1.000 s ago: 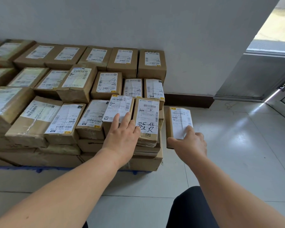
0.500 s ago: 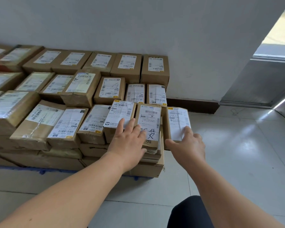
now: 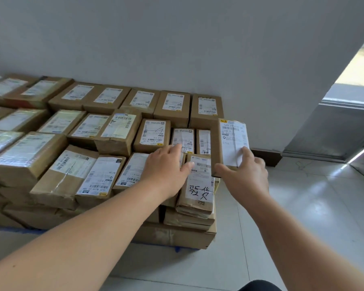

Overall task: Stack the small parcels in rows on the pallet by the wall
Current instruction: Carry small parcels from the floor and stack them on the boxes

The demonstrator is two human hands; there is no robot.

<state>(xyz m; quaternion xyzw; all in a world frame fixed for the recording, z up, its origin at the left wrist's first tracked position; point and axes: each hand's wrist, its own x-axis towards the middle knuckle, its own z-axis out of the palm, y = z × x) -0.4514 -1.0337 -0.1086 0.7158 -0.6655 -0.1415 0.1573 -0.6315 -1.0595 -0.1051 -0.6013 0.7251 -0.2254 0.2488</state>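
- Lifted and carried farther back since the earlier frame: the small labelled parcel point(image 3: 233, 141), now beside the second row's right end.
- Pallet point(image 3: 178, 248): blue edge shows beneath the nearest cartons.
- Left hand point(image 3: 166, 171): fingers straight, flat on the front-row parcels point(image 3: 132, 171).
- Right hand point(image 3: 245, 175): thumb and fingers pinch the labelled parcel's near end.
- Far rows stand against the wall point(image 3: 177, 38).

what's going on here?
A person is stacking small cardboard parcels by the wall. The right hand holds one labelled parcel by its near end, lifted at the right edge of the stack and not yet set down. The left hand lies flat on the front row, beside the parcel with handwriting. The stack runs several rows deep toward the wall.
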